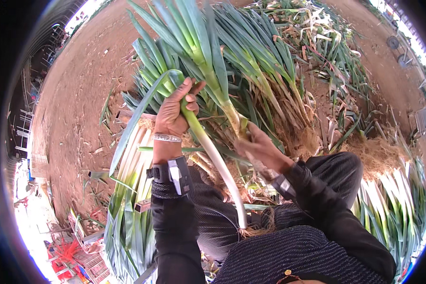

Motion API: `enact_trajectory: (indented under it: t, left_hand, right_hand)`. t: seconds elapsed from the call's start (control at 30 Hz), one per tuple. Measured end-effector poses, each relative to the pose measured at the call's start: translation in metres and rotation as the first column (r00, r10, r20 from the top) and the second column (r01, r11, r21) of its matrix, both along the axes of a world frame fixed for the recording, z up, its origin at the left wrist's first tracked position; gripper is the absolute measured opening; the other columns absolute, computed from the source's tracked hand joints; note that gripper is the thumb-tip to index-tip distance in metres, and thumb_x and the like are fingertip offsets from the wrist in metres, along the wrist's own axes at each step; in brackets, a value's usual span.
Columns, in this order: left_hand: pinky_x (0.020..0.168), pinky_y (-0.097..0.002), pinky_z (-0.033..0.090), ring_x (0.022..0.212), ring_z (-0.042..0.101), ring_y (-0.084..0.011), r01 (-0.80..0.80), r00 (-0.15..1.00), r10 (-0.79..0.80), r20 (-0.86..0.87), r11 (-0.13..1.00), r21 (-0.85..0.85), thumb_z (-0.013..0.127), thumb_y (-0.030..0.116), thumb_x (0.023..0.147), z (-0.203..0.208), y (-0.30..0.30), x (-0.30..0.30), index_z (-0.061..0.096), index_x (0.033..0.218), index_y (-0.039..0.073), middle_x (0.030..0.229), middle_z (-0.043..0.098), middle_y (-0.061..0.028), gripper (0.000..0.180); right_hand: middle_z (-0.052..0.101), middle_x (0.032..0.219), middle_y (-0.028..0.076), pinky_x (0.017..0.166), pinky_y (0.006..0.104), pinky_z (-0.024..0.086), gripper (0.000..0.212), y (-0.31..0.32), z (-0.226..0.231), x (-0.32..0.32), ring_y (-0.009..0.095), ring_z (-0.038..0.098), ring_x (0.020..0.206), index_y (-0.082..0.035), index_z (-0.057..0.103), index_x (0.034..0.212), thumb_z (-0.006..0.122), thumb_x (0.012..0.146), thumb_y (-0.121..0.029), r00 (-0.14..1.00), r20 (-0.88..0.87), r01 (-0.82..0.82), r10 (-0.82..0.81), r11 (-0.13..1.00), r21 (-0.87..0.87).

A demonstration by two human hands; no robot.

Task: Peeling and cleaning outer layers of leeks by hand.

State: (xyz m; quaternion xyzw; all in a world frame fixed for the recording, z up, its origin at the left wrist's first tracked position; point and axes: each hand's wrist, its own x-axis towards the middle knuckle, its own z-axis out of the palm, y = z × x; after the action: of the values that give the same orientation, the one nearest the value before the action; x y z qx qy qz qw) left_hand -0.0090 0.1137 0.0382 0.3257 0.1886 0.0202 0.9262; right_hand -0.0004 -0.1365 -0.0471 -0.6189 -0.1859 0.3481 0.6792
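Note:
My left hand [174, 113] is closed around the green upper part of a leek [216, 158]. Its white shank slants down toward my lap and ends in a tuft of roots; one long leaf bends over on the left. My right hand [260, 147] grips the lower stem of a second leek [208, 75], whose green leaves fan out beyond my hands. Some right fingers are blurred, and this leek's lower end is hidden behind them. Just beyond my hands lies a pile of unpeeled leeks [265, 71] with brown roots.
White-stemmed leeks [132, 184] lie in a bundle on my left, and another row of leeks [388, 199] lies at the right. Discarded leaves [326, 42] heap up at the far right on the brown dirt floor [85, 104]. A red crate [92, 267] stands at the lower left.

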Motion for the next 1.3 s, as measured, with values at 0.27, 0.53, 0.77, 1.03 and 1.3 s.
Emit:
enact_trajectory:
  t: [0.27,0.53,0.77,1.03,1.3]
  left_hand:
    - [0.050,-0.0186,0.044,0.061,0.054,-0.0065,-0.205,0.978,0.205,-0.026,0.979,0.002,0.068,0.015,0.089,-0.004,0.033,-0.012,0.059,0.103,0.004,0.104,0.062,-0.0100,0.020]
    - [0.049,-0.0200,0.043,0.061,0.051,-0.0069,-0.592,0.797,0.554,0.240,0.796,0.128,0.068,0.018,0.089,0.043,0.098,-0.096,0.057,0.091,0.008,0.079,0.058,-0.0015,0.015]
    - [0.058,-0.0284,0.044,0.058,0.046,-0.0130,-0.884,0.467,0.817,0.338,0.443,0.150,0.059,0.020,0.095,0.085,0.179,-0.209,0.051,0.079,0.010,0.065,0.049,-0.0007,0.021]
    - [0.071,-0.0365,0.047,0.081,0.060,-0.0239,-0.912,0.368,0.864,-0.342,0.408,0.050,0.060,0.041,0.089,-0.099,0.227,-0.375,0.050,0.092,0.006,0.081,0.060,-0.0123,0.036]
    - [0.068,-0.0383,0.045,0.085,0.059,-0.0229,-0.731,0.599,0.715,-0.362,0.672,0.118,0.056,0.025,0.089,-0.062,0.122,-0.344,0.051,0.096,0.008,0.095,0.059,-0.0080,0.019]
  right_hand:
    - [0.051,0.072,-0.005,0.051,0.0193,0.037,0.039,0.009,0.008,0.001,0.004,0.045,0.058,-0.006,0.046,0.133,0.055,0.096,-0.013,0.990,-0.091,0.112,-0.104,0.990,0.085]
    - [0.053,0.071,-0.005,0.048,0.0184,0.036,0.040,-0.032,-0.017,0.010,0.003,0.045,0.057,-0.010,0.051,0.134,0.057,0.096,-0.016,0.966,-0.045,0.246,-0.253,0.961,-0.129]
    - [0.055,0.070,-0.004,0.046,0.0177,0.035,0.032,-0.058,-0.028,0.028,0.002,0.046,0.054,-0.007,0.056,0.126,0.059,0.095,-0.016,0.949,-0.037,0.305,-0.314,0.940,-0.155]
    - [0.056,0.072,-0.005,0.050,0.0185,0.038,0.030,-0.036,-0.024,0.009,0.003,0.049,0.057,-0.006,0.058,0.122,0.059,0.093,-0.013,0.970,-0.011,0.243,-0.245,0.966,-0.084]
    - [0.056,0.074,-0.005,0.051,0.0182,0.038,0.034,-0.054,-0.012,0.006,0.002,0.048,0.058,-0.006,0.056,0.127,0.059,0.094,-0.014,0.965,0.063,0.259,-0.254,0.960,-0.109]
